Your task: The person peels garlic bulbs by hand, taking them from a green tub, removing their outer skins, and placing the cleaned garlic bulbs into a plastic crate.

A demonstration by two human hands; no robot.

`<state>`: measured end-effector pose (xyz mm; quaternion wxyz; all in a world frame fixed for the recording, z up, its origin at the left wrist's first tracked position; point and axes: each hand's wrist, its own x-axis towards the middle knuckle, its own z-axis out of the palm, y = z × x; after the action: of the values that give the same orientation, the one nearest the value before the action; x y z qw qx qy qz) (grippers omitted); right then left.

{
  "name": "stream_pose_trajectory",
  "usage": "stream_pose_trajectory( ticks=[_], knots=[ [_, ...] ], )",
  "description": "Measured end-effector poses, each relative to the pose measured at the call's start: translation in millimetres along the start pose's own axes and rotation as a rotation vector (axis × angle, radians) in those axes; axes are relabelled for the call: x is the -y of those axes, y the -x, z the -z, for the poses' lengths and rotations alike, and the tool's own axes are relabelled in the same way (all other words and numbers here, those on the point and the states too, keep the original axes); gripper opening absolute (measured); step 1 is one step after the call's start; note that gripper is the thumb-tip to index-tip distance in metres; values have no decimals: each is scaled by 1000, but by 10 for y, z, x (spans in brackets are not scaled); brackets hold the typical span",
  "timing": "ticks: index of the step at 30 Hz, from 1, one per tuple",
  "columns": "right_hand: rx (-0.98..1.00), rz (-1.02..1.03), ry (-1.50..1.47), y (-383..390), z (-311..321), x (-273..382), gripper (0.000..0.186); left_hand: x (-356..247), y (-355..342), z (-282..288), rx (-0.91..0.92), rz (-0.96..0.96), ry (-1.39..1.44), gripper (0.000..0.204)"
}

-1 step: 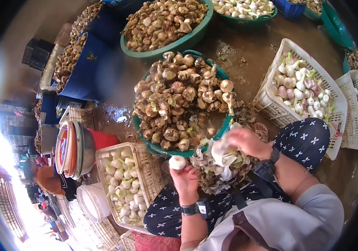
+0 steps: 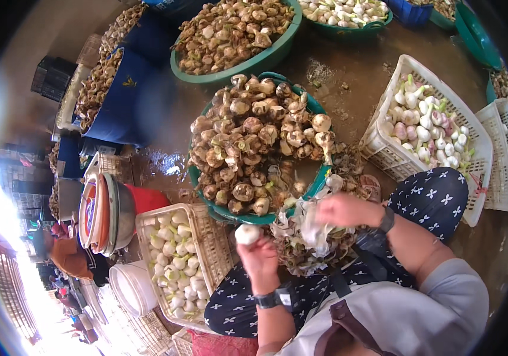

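My left hand (image 2: pixel 257 261) is closed on a peeled white garlic bulb (image 2: pixel 247 234), held up at its fingertips left of a heap of papery skins and trimmings (image 2: pixel 298 243) in my lap. My right hand (image 2: pixel 343 210) hovers at the top of that heap, its fingers smeared by motion among pale skins, so I cannot make out what they grip. Just beyond both hands stands a green tub (image 2: pixel 197 184) piled with dirty brown garlic bulbs (image 2: pixel 248 124).
White crates of cleaned garlic flank me at left (image 2: pixel 218 243) and right (image 2: pixel 378 142). Behind stand green basins (image 2: pixel 230 74) and blue bins (image 2: pixel 117 107) of garlic. Stacked basins (image 2: pixel 108 207) and a white bucket (image 2: pixel 129 285) sit left, near a person in orange (image 2: pixel 70 258).
My right hand has moved slightly down and to the left and is more blurred. My left hand has shifted a little left and down with the bulb.
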<state>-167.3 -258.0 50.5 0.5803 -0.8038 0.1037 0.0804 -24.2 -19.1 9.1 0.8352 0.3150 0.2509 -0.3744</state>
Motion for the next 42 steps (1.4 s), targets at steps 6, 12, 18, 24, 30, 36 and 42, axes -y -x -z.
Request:
stream_pose_trajectory(
  ticks=[6, 12, 18, 24, 30, 36, 42],
  knots=[
    [-248, -294, 218, -804, -200, -438, 36, -1097, 552, -5, -12, -757, 599, 72],
    [-52, -630, 485, -1748, -654, -1265, 46, -511, 7, -74, -24, -552, -165, 26],
    [-383, -203, -1036, -1265, -854, 51, 56, 367, -162, -442, -61, -119, -364, 50],
    [-214, 312, 544, -764, -560, 186, 18, 178, -204, -529, -133, -239, -775, 23],
    [-80, 220, 536, -662, -588, 102, 24, 199, -159, -382, -95, -217, -960, 26],
    [16, -396, -870, -607, -615, -47, 30, 196, -36, -449, 227, -263, -883, 47],
    [-393, 169, 48, -599, -707, -204, 22, 141, -89, -351, 266, -32, -1323, 70]
  ],
)
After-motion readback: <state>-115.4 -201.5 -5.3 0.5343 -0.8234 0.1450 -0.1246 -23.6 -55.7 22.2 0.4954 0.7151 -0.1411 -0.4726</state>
